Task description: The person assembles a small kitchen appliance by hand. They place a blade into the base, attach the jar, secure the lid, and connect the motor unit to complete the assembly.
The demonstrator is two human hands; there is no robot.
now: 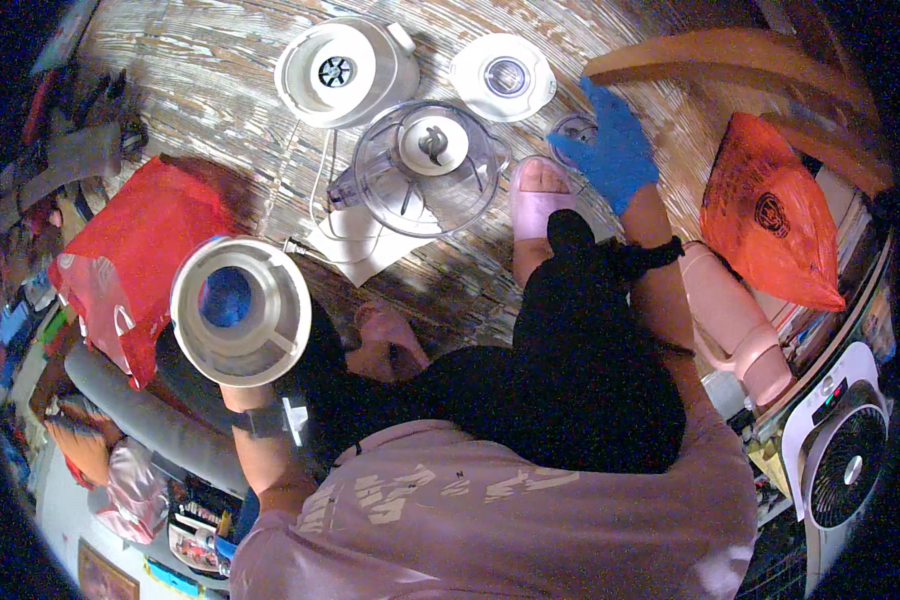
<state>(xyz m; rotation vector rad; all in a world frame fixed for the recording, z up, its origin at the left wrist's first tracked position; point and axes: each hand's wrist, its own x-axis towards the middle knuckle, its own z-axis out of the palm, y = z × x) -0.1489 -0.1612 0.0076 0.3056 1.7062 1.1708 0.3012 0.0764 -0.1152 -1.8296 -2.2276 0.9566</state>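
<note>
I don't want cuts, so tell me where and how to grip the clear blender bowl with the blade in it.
Probably best by the projection, likely a handle, on the near left of the clear blender bowl, coming in from the left: it juts out beyond the round outline, away from the metal blade at the centre. Elsewhere the bowl is mostly wide and curved, so likely harder to hold.

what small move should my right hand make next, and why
Perhaps close the right hand around the small clear round piece by it: the gloved thumb and fingers are spread there and partly cover it. The left hand seems occupied behind the round white-rimmed part, so the right looks like the freer one.
</note>
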